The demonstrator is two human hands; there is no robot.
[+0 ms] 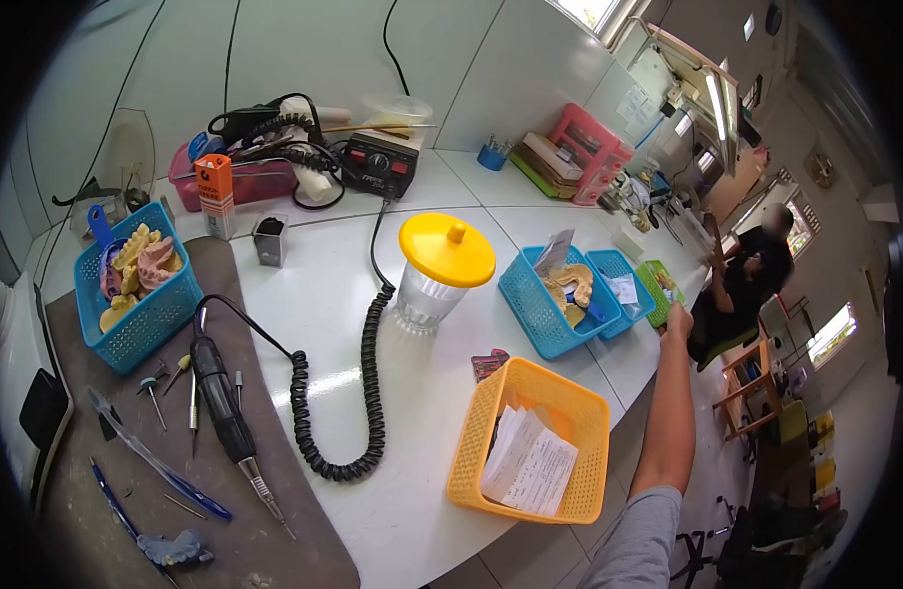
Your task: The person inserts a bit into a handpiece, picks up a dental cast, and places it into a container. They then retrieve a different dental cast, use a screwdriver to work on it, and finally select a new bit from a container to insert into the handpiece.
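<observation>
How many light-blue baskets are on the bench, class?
3: the left basket, holding dental casts; the middle basket, right of the yellow-lidded jar; the far basket, between it and the green basket.

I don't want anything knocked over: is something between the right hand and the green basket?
Nothing visible stands between the right hand and the green basket; the blue basket beside it is not between them.

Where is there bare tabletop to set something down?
White tabletop shows between the coiled cord and orange basket, and between the yellow-lidded jar and pen cup. The brown mat is crowded with the drill and tools; the side by the hand is crowded with baskets.
</observation>
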